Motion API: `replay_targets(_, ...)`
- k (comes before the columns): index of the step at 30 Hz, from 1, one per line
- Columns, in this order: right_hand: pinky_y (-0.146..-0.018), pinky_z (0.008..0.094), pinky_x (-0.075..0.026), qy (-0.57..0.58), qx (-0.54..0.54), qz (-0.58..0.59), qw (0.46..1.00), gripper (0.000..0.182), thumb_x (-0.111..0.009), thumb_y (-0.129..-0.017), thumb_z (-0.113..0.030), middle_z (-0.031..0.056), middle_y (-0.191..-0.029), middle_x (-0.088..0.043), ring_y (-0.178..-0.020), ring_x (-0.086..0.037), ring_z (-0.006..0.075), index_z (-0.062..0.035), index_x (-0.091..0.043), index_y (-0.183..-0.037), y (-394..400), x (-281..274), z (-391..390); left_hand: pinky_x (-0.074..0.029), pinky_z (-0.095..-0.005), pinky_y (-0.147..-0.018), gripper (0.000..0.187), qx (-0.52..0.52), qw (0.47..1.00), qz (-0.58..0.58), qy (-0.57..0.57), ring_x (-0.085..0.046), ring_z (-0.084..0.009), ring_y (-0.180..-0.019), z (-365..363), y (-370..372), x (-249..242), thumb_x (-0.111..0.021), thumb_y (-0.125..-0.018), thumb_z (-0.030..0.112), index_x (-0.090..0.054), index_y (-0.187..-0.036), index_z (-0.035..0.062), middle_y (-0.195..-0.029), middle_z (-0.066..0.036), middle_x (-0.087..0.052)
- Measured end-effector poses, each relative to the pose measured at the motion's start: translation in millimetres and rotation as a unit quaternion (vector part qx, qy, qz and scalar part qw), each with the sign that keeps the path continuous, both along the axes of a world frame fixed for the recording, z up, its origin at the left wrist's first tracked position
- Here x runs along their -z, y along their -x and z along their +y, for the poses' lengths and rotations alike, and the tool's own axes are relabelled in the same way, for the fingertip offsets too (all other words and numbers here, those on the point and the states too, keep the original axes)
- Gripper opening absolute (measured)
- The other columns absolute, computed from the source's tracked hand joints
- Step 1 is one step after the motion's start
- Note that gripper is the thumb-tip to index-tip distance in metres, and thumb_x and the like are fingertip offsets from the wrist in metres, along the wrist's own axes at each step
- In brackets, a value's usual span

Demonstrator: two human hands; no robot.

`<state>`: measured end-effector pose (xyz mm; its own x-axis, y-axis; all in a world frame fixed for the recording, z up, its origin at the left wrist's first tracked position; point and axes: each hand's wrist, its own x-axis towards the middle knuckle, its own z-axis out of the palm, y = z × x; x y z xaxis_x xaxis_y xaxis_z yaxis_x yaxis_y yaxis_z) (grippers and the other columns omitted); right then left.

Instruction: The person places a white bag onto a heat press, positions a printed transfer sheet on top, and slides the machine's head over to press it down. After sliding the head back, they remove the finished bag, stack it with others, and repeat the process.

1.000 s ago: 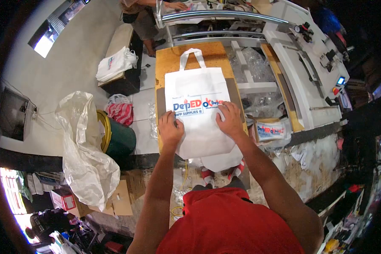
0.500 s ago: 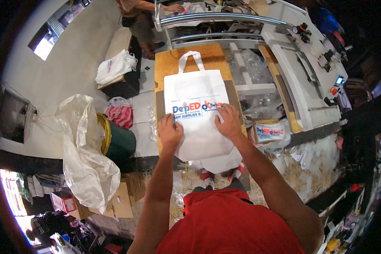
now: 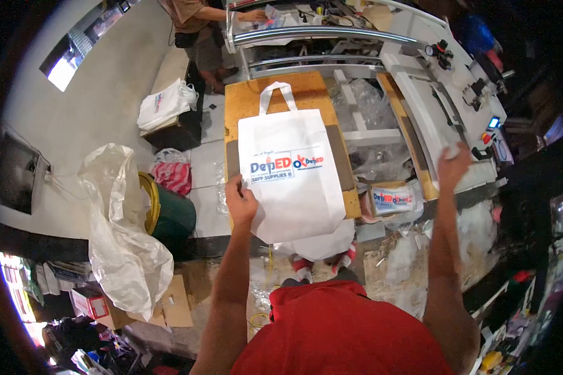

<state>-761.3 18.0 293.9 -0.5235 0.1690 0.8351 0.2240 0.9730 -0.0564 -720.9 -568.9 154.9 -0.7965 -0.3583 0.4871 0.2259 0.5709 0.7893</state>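
A white tote bag (image 3: 297, 206) printed with blue and red "DepED" lettering lies flat on a wooden board (image 3: 234, 94), its handle loop pointing away from me. At the bag's left edge rests my left hand (image 3: 240, 203), thumb spread from the fingers and touching the fabric; it grips nothing. My right hand (image 3: 455, 166) is off to the right, clear of the bag, over the near end of the white machine (image 3: 419, 106) and close to its control buttons (image 3: 485, 137). Motion smears its fingers.
More printed white bags (image 3: 167, 106) are stacked on a black bench at left. A printed stack sits in a carton (image 3: 391, 199) right of the board. Metal rails (image 3: 331, 32) cross behind it. A green bin (image 3: 172, 209) stands left. Another person (image 3: 197, 31) works at the back.
My right hand has left the bag and swung right towards the machine's controls. My left hand has shifted slightly to the bag's left edge. The bag stays on the board.
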Motion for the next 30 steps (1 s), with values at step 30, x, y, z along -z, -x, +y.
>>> replay_targets(30, -0.083, 0.0513, -0.041, 0.015, -0.271, -0.160, 0.949, 0.032, -0.072, -0.086, -0.038, 0.0094, -0.080, -0.064, -0.090, -0.059, 0.0322, -0.0095, -0.061, -0.077, -40.4, -39.7, -97.6, -0.053, -0.0392, -0.079, 0.020, -0.047, 0.997, 0.048, 0.045, -0.064, -0.0360, -0.094, 3.6, 2.4, -6.9, -0.052, -0.079, -0.002, -0.061, -0.097, -0.0021, -0.105, -0.020, -0.065)
